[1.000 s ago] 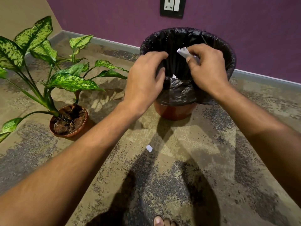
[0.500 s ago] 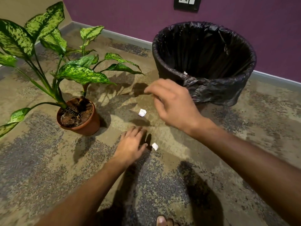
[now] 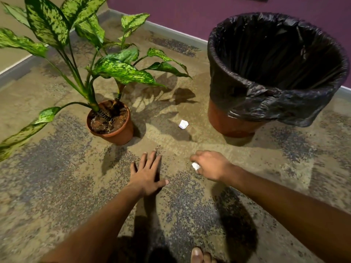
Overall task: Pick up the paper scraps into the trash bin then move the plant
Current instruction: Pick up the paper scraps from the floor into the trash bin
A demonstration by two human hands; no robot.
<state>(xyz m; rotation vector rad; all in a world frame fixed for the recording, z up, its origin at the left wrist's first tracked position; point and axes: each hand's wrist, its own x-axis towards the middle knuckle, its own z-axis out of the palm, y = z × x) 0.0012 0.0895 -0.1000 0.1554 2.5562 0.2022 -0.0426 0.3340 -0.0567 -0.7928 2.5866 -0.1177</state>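
Observation:
My right hand is low over the floor and pinches a small white paper scrap between curled fingers and thumb. My left hand lies flat with straight, spread fingers on the floor just left of it, holding nothing. A second white scrap lies on the floor between the potted plant and the bin. The trash bin, brown with a black liner, stands at the right. The plant with speckled green leaves grows in a brown pot at the left.
A purple wall with a grey skirting board runs behind the bin and plant. The floor is mottled beige and grey. Toes of a bare foot show at the bottom edge. Long leaves reach out low to the left of the pot.
Both hands came down from the bin's rim to the floor. My right hand dropped its earlier scrap at the bin and now pinches the scrap that lay by my left fingertips.

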